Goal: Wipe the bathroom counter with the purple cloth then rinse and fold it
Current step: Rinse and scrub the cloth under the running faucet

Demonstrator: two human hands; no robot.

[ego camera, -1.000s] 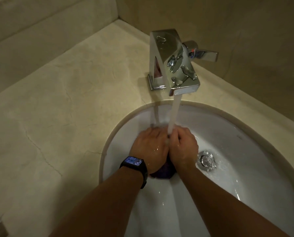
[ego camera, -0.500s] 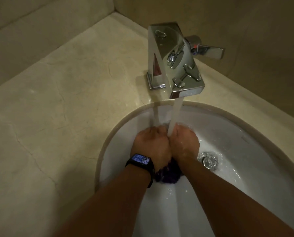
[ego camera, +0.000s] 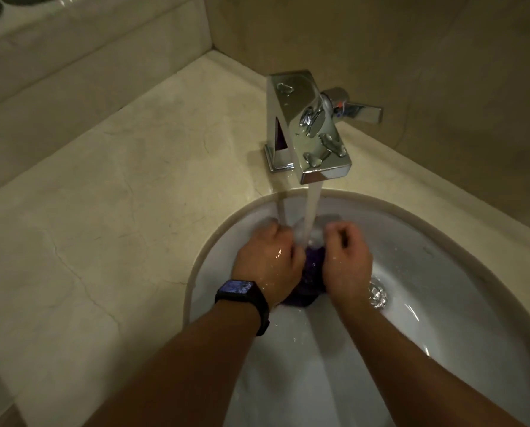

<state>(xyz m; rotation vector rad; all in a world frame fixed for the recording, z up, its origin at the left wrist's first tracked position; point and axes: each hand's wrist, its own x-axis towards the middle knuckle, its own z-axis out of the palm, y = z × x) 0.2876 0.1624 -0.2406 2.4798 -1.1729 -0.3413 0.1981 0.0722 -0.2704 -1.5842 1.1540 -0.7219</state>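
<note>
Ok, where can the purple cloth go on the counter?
The counter is bare left of the sink, up to the faucet and back ledge; right of the faucet, only a thin strip. Crowded: left hand and right hand grip the purple cloth mid-basin.

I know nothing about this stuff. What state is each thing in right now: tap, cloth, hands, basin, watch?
faucet: on, water streaming down.
purple cloth: wet, bunched up under the stream.
left hand: grips the cloth.
right hand: grips the cloth.
sink: wet, water running over the drain.
watch: screen lit.
</note>
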